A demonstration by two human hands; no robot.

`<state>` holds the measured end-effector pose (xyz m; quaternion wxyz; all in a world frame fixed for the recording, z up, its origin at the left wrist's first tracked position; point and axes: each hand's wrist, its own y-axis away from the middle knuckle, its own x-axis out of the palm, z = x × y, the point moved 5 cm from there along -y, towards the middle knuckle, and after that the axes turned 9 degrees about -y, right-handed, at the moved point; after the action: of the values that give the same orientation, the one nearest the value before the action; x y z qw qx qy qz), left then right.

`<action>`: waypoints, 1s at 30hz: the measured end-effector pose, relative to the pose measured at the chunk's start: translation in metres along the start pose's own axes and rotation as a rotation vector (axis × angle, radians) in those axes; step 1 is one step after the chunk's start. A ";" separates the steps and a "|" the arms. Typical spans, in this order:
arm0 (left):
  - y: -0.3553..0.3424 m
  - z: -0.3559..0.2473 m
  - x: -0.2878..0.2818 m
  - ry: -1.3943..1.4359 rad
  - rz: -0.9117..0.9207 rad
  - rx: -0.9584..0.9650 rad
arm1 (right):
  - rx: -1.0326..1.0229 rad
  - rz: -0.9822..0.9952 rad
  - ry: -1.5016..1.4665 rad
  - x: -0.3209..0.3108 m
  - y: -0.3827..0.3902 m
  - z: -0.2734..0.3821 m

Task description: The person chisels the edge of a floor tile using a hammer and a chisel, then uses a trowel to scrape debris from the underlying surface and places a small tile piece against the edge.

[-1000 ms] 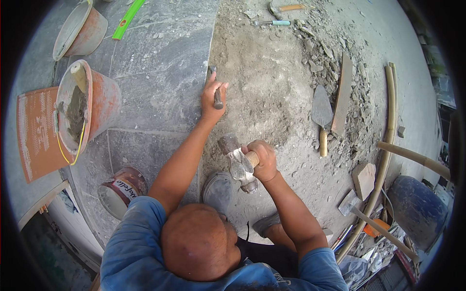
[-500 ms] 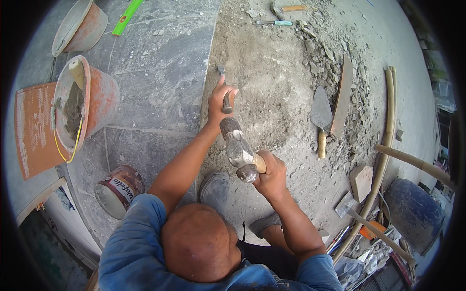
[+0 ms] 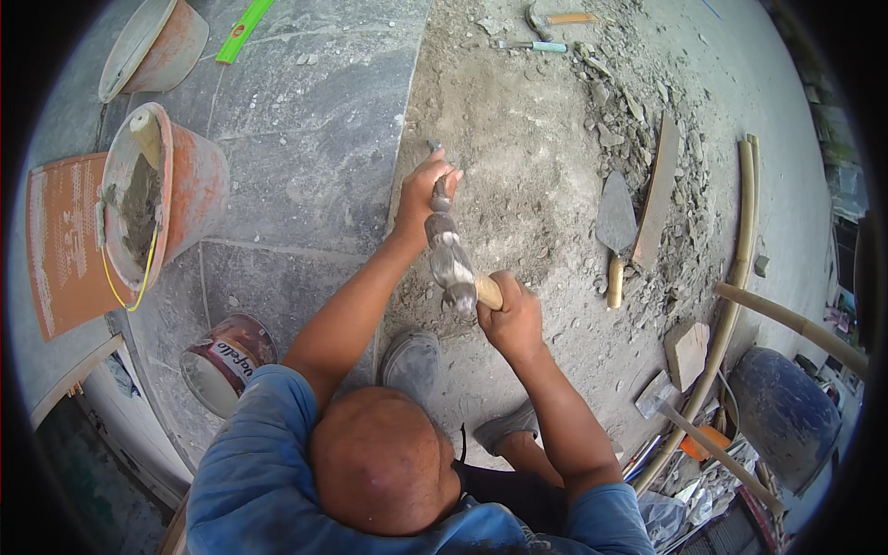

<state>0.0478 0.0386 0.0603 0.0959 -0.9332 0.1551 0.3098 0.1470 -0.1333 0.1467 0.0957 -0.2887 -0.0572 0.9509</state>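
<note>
My left hand (image 3: 418, 205) is closed around a steel chisel (image 3: 441, 194) at the edge where the dark tiles meet the rough ground. The chisel's tip pokes out beyond my fingers; its struck end points back toward me. In my right hand (image 3: 515, 321) is the wooden handle of a heavy hammer (image 3: 450, 263). The hammer's head lines up with the chisel's end and appears to touch it. Dark grey tiles (image 3: 305, 166) lie left of the chisel, and a bare, dusty mortar bed (image 3: 499, 139) spreads to its right.
Left stand a mortar bucket (image 3: 199, 190), another bucket (image 3: 176, 55) and a small pail (image 3: 245, 347); a green level (image 3: 242, 32) lies beyond. Right are a trowel (image 3: 615, 217), a wooden strip (image 3: 658, 190), rubble (image 3: 606, 102), bamboo poles (image 3: 743, 217) and a blue drum (image 3: 786, 407). Another hammer (image 3: 569, 18) lies far off.
The hammer's head has swung forward, from a gap behind the chisel up to its end. My right hand has shifted slightly with it; my left keeps its hold on the chisel.
</note>
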 end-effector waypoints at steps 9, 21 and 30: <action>0.005 0.012 -0.004 0.011 0.071 0.064 | -0.222 -0.149 -0.304 0.000 0.004 0.018; 0.019 0.022 0.013 0.030 -0.028 0.112 | 0.076 0.042 0.040 0.023 0.016 -0.034; 0.014 0.027 0.010 0.004 -0.050 0.128 | -0.133 -0.055 -0.192 -0.004 0.007 0.020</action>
<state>0.0358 0.0309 0.0318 0.1627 -0.9293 0.1516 0.2948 0.1377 -0.1420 0.1640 0.0966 -0.2003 -0.1371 0.9653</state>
